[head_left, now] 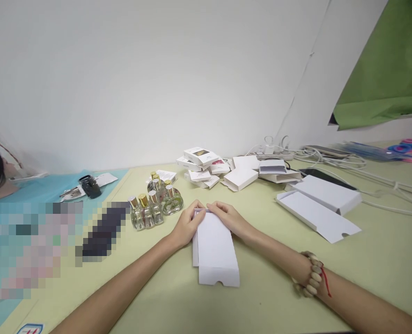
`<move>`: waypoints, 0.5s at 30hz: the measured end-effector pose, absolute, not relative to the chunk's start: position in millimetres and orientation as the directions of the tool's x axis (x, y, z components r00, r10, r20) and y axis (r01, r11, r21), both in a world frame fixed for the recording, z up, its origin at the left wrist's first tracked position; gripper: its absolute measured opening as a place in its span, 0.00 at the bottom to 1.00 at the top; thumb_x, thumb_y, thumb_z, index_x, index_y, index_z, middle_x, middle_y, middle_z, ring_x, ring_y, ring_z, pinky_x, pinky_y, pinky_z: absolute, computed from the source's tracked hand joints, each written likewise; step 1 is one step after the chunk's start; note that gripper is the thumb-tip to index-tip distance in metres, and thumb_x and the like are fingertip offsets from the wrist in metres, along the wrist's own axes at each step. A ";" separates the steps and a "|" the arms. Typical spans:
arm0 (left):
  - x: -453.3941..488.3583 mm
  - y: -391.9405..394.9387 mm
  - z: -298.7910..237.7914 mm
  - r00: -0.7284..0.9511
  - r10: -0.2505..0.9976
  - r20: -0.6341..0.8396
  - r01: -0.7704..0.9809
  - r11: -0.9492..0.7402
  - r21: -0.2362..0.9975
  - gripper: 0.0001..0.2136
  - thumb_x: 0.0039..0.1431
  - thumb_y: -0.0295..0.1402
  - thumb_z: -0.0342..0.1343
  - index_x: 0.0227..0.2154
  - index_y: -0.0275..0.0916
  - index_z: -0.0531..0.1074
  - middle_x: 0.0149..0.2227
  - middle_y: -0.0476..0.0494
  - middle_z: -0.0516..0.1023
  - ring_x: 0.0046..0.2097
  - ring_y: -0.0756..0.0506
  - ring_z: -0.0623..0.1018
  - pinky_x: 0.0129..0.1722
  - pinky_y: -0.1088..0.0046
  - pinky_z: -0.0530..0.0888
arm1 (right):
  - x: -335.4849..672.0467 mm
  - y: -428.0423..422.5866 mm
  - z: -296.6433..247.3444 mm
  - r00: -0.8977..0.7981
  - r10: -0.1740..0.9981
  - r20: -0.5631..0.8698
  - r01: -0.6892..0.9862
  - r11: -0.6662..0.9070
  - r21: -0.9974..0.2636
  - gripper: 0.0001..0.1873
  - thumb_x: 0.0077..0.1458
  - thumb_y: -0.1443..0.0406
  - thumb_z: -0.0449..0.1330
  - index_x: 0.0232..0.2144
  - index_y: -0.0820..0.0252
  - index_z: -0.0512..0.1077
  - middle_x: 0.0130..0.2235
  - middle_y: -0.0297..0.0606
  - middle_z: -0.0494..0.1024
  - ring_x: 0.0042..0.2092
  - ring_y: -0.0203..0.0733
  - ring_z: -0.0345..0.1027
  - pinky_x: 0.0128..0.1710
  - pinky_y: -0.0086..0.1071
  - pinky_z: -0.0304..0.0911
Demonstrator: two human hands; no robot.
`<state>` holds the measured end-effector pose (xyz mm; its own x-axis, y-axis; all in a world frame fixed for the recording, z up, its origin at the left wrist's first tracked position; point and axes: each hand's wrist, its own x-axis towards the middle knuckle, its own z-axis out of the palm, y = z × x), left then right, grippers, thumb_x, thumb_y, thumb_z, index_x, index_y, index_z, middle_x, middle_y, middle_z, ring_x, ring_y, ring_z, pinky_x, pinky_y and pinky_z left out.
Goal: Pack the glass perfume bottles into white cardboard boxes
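A white cardboard box (217, 246), long and partly unfolded, lies in front of me with a notched flap at its near end. At its far end my left hand (188, 224) grips the left corner, thumb on top. Opposite it, my right hand (227, 217) holds the right corner, fingers bent over the far edge. Both hands are closed on the cardboard, and their fingertips almost meet. What the fingers do behind the far edge is hidden.
Several glass perfume bottles (150, 211) stand left of my hands. Printed small boxes (201, 156) are piled at the back. Open white boxes (317, 215) and white cables (397, 185) lie to the right. A dark jar (90, 187) sits on the blue cloth (39, 188).
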<state>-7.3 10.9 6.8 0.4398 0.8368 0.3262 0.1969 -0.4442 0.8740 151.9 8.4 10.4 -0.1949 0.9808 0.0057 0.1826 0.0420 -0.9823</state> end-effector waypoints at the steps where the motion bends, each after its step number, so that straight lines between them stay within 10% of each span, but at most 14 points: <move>1: -7.8 10.4 7.1 0.460 0.827 0.324 0.200 -0.452 0.869 0.10 0.58 0.40 0.44 0.31 0.38 0.62 0.28 0.51 0.64 0.30 0.50 0.64 0.31 0.76 0.61 | 151.9 7.6 10.8 -0.202 0.979 -0.034 0.190 0.006 -0.982 0.21 0.49 0.47 0.52 0.25 0.60 0.64 0.22 0.29 0.62 0.22 0.31 0.54 0.18 0.25 0.49; 9: -10.5 9.7 4.9 0.441 0.833 0.335 0.191 -0.452 0.871 0.11 0.59 0.37 0.39 0.39 0.40 0.61 0.28 0.50 0.66 0.29 0.50 0.65 0.31 0.74 0.61 | 150.0 4.1 14.3 -0.215 0.962 -0.168 0.229 -0.117 -0.966 0.25 0.46 0.43 0.52 0.29 0.59 0.66 0.19 0.27 0.59 0.18 0.30 0.52 0.13 0.23 0.43; 15: -11.0 18.1 -4.9 0.329 0.905 0.268 0.016 -0.289 0.957 0.10 0.58 0.38 0.37 0.39 0.42 0.59 0.24 0.52 0.63 0.25 0.51 0.63 0.24 0.76 0.60 | 151.5 1.2 16.2 -0.186 0.974 0.129 0.209 0.168 -0.963 0.20 0.50 0.49 0.53 0.36 0.58 0.62 0.32 0.32 0.67 0.24 0.30 0.59 0.20 0.24 0.55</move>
<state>-11.0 18.1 -4.9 0.3291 0.9054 0.2681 0.0162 -0.2893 0.9571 151.5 1.2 16.2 -0.1861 0.9740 0.1293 0.2087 0.1678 -0.9635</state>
